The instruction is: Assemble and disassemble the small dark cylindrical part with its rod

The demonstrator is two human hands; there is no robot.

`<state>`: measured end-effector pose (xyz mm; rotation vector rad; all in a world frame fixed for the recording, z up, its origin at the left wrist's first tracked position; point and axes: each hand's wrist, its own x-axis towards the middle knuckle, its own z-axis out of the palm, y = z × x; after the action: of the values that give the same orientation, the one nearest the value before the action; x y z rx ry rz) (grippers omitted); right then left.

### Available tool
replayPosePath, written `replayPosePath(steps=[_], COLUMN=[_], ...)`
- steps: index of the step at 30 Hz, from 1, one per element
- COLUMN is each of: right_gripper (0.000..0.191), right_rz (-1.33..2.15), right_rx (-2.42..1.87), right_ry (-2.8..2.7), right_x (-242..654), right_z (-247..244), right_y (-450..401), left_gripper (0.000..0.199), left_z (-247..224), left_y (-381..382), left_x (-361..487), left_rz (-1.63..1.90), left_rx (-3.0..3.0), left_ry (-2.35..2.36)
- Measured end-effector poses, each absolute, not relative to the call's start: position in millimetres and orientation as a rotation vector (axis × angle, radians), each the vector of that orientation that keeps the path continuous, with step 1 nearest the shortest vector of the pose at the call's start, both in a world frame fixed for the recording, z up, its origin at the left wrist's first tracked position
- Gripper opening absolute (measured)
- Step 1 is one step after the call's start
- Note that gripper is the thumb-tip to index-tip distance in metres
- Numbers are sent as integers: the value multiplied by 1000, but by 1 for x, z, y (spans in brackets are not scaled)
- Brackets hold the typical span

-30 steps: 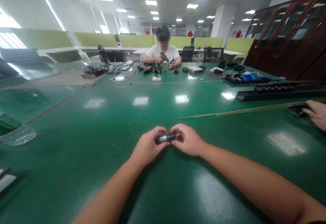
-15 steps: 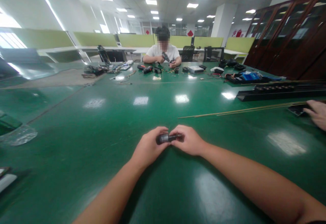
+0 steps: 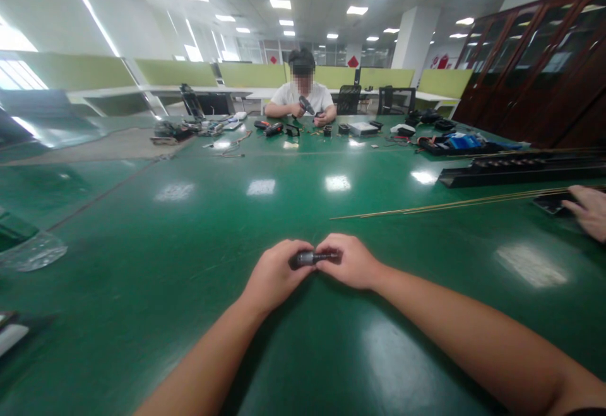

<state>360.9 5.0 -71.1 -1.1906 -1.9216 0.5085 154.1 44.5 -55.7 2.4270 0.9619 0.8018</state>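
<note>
Between my two hands, just above the green table, lies a dark cylindrical part with a grey band and a narrower, ribbed shaft pointing right. My left hand is closed around the thick end. The thumb and fingers of my right hand pinch the thin shaft, and its tip is partly hidden by them. Both hands almost touch where the part narrows. The part lies roughly level, and its exact kind is too small to make out.
Long thin brass-coloured rods lie to the right, leading towards another person's hand. Behind them is a black channel. Across the table sits a person holding a power drill. A clear plastic container stands at left.
The fingers of my left hand have dipped slightly around the cylindrical part. My right hand keeps its pinch on the shaft, nearly still.
</note>
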Motion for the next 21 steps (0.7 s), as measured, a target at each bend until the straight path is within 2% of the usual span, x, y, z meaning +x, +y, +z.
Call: replayPosePath(steps=[21], right_gripper=[8], right_rz=[497], right_rx=[-1212], right_ry=[-1891], right_x=[362], right_z=[-71], right_y=[8], left_gripper=[19], left_z=[-57], left_y=[46], left_x=[153], left_rz=[846], left_rx=[2448], left_ry=[963])
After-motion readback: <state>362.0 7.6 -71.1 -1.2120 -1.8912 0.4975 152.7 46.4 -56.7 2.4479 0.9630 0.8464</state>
